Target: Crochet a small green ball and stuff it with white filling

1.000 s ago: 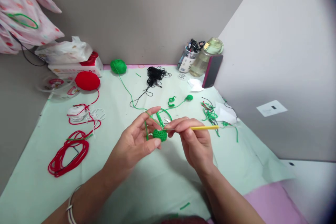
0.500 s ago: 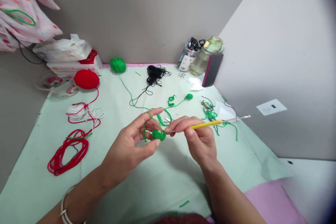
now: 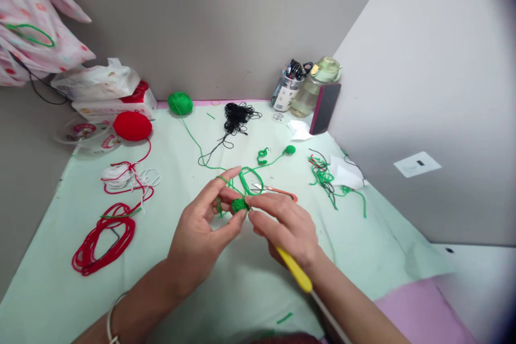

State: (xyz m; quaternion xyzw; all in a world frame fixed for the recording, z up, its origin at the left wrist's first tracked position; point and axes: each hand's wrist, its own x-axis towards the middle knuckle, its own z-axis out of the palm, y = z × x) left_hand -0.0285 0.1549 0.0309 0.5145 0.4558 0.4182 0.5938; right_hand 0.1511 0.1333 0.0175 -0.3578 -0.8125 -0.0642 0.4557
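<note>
Between the thumb and fingers of my left hand (image 3: 205, 226) is a small green crochet piece (image 3: 238, 205). Green yarn (image 3: 195, 140) runs over the left fingers and back to a green yarn ball (image 3: 180, 103). My right hand (image 3: 288, 226) holds a yellow-handled crochet hook (image 3: 294, 270) within its closed fingers, the handle slanting down toward the wrist. The right thumb and index fingertips touch the right edge of the crochet piece. Just behind the hands lie a green yarn loop (image 3: 251, 169) and orange-handled scissors (image 3: 282, 192).
A black yarn tangle (image 3: 238, 115) lies at the back. On the left are a red yarn ball (image 3: 133, 126) and coiled red yarn (image 3: 129, 236). To the right, yarn scraps (image 3: 322, 172) lie below a leaning phone (image 3: 325, 109), a water bottle (image 3: 304, 99) and a pen cup (image 3: 285, 94).
The crochet hook has swung from pointing right to slanting down under my right hand. My right fingertips have moved onto the crochet piece. The scissors' orange handle has come into view.
</note>
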